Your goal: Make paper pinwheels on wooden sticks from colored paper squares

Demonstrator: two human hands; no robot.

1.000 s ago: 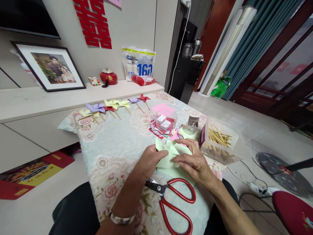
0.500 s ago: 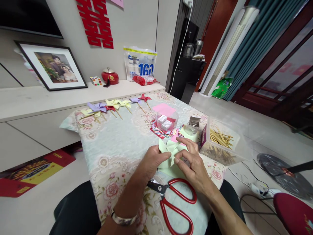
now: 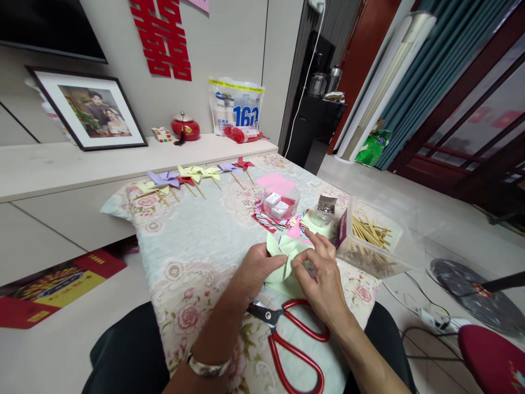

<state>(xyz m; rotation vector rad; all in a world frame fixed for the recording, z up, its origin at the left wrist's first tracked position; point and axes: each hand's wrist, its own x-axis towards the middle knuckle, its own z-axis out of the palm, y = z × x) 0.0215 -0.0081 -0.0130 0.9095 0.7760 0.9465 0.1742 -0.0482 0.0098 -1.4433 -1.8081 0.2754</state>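
Note:
A pale green paper pinwheel [image 3: 281,268], with its corners curling inward, is between my hands over the table. My left hand [image 3: 259,269] grips its left side, the thumb pressing on the paper near the middle. The thumb and forefinger of my right hand [image 3: 320,271] pinch the paper at its right side; the other fingers stretch away. More pale green paper [image 3: 287,288] lies beneath. Just below my hands rest scissors [image 3: 283,317] with red handles, their blades pointing left and partly under my left wrist.
Several finished pinwheels [image 3: 164,179] on sticks lie along the table's far edge. Beyond my hands are a clear container [image 3: 283,203] with small white boxes, patterned paper strips [image 3: 266,220] and an open small box [image 3: 326,204]. A plastic bin [image 3: 385,249] holds wooden sticks on the right.
My right thumb and forefinger have closed together on the paper near the middle, and the right hand's other fingers have shifted slightly. My left hand stays in place.

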